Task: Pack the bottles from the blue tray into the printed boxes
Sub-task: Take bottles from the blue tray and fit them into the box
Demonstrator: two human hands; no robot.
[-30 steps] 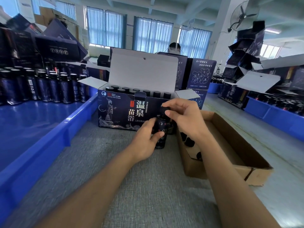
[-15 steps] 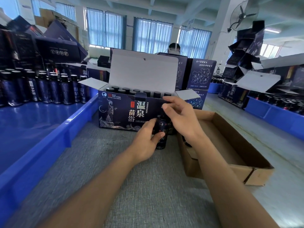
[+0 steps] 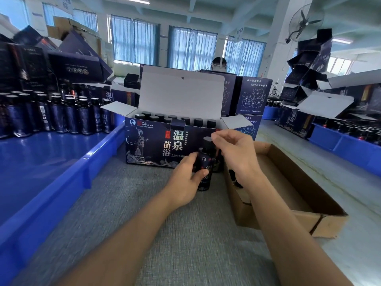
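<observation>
**A:** so where was the bottle (image 3: 204, 164) at that point? in the box (image 3: 156, 145) yet?

**B:** nope. It stood upright on the grey mat, just in front of the box, right by the brown carton (image 3: 288, 195). Left hand (image 3: 185, 182) was wrapped round its body, thumb across the label, same grip as 1 second earlier.

**A:** and the right hand (image 3: 235, 149)?

**B:** that's what changed. 1 second back it was pinching the cap, 0.5 seconds back the fingers were curled over the top. By now it had come off, thumb and finger pinched together just beside the cap, not touching it as far as I could see. Couldn't tell if it held anything tiny. So closed on nothing obvious.

**A:** meaning the cap got tightened?

**B:** my guess, yeah: cap check done, bottle ready to drop in. The box was open, lid up, rows of black caps showing, looked nearly full. Plenty more bottles stood in the tray (image 3: 86, 153) on the left, so the job was nowhere near finished.
</observation>
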